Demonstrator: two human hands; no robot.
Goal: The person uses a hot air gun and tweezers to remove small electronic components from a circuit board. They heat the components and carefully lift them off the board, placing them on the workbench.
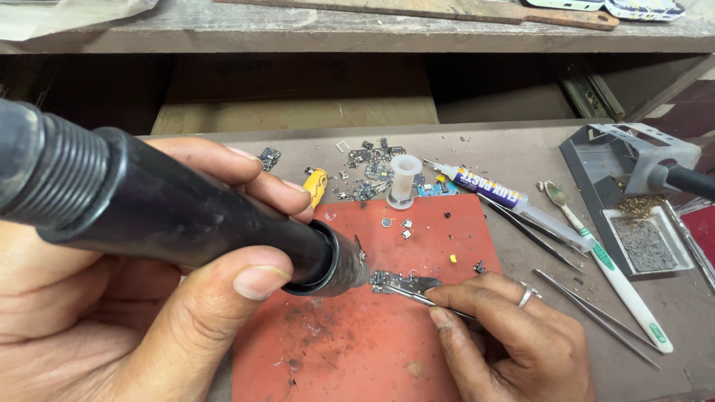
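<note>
My left hand [141,320] grips a thick black hot-air tool handle [171,216] that runs in from the upper left. Its nozzle end [350,268] points at a small circuit board [406,283] lying on a red work mat [357,350]. My right hand [514,335], with a ring on one finger, holds thin metal tweezers [413,296] whose tips touch the small board from the right.
Beyond the mat lie several tiny board parts [372,167], a white plastic cap [404,179], a yellow piece [316,184] and a flux syringe [491,190]. To the right are a toothbrush [618,283], spare tweezers [596,316] and a grey soldering-iron stand [633,193]. An open drawer [298,112] sits behind.
</note>
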